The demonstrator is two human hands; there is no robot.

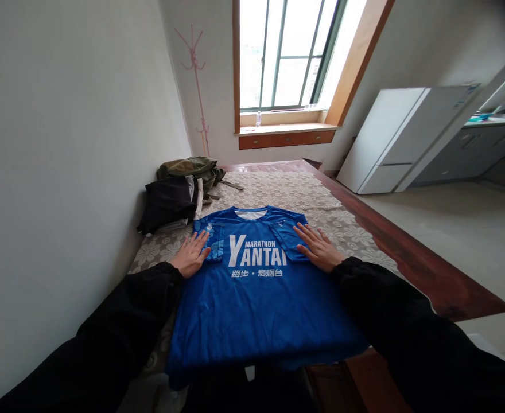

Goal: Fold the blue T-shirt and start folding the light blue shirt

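A blue T-shirt (256, 315) with white "Marathon Yantai" lettering lies front up on the table, its collar away from me and its hem hanging over the near edge. Both sleeves are folded inward onto the chest. My left hand (191, 253) rests flat, fingers spread, on the left side by the patterned sleeve. On the other side my right hand (318, 246) lies with its fingers apart on the right sleeve and shirt edge. Neither hand grips the cloth.
A patterned cloth (278, 186) covers most of the dark red wooden table (442, 275). Folded dark clothes (169, 201) and an olive backpack (187, 166) sit at the far left by the wall. Beyond are a pink coat stand (198, 86), a window and a white fridge (390, 137).
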